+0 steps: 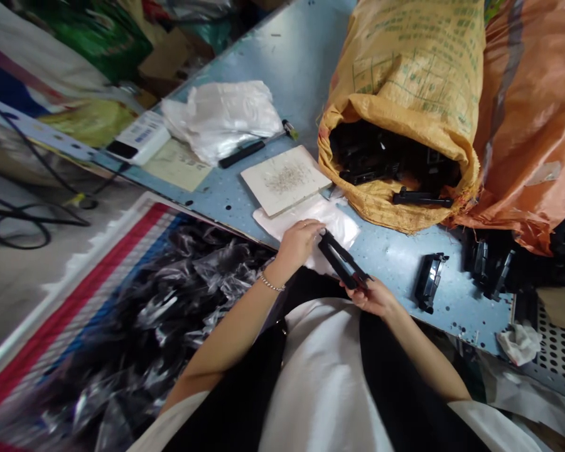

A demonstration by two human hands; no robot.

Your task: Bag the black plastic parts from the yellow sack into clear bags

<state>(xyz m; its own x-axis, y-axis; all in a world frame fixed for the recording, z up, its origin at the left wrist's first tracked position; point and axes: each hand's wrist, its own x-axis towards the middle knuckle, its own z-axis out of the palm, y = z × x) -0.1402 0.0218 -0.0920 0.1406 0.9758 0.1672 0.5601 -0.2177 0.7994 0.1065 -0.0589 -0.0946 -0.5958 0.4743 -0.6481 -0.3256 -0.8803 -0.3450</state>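
A long black plastic part (338,262) with a slot along its middle is held at an angle in front of my body. My right hand (371,296) grips its lower end, fingers wrapped beneath. At its upper end my left hand (301,242) is closed, with fingertips and thumb on the part. Under the left hand lie flat clear plastic bags (336,220). Just beyond them is a pale square board (285,180) with brown specks. A similar black part (430,281) lies on the table to the right of my right hand.
A yellow woven sack (405,75) opens toward me, with black parts inside. Beside it stands an orange sack (537,113). A stack of clear bags (230,116) and a black-handled tool (242,154) lie on the blue table (306,37). At lower left, a striped bag (75,314) holds bagged black parts.
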